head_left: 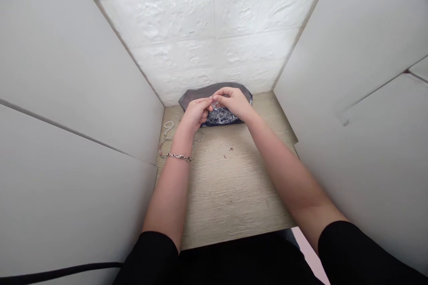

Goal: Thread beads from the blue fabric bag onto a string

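My left hand [197, 112] and my right hand [233, 100] meet at the fingertips above an open dark pouch [195, 94]. Each hand is closed in a pinch; whatever lies between the fingers is too small to make out. Inside the pouch is a mass of small shiny, silvery and dark pieces [222, 116], whose kind I cannot tell. Beside my left forearm a strand of pale beads [168, 125] curls on the table, with pinkish beads toward its lower end. Part of the strand is hidden behind the arm.
The wood-grain table [230, 196] carries a few tiny reddish bits [230, 148] near its middle. A white brick-pattern wall [214, 22] stands behind it. Pale panels close in on the left [76, 75] and right [351, 53]. A black cable [67, 271] runs at lower left.
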A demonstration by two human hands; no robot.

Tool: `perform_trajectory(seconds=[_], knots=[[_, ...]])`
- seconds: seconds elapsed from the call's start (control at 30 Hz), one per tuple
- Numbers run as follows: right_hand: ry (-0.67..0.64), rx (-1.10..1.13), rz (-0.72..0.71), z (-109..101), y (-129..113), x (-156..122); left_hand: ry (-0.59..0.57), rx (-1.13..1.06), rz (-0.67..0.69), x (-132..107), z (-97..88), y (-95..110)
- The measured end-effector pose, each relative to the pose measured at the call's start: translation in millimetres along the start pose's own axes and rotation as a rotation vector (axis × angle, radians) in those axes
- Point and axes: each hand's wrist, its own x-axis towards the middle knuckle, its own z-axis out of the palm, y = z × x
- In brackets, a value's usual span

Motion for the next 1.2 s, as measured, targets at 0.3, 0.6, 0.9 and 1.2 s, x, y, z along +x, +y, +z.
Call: perform_trajectory(seconds=[0.3, 0.6, 0.9, 1.2], knots=[[0.001, -0.02, 0.079, 1.3, 16.7, 2.7, -0.001, 0.01, -0.032, 4.6, -1.6, -11.0], [-0.048, -0.019, 0.062, 0.6, 16.1, 1.3, -0.065, 0.017, -0.055, 1.2, -4.6, -15.5], [-0.129, 0.653, 0.23, -10.7, 25.0, -10.7, -0.134, -0.112, -0.066, -0.8, -13.2, -23.0], [-0.212, 0.645, 0.279, 3.3, 39.6, -13.4, -0.179, -0.115, -0.094, -0.8, -14.3, -27.5]])
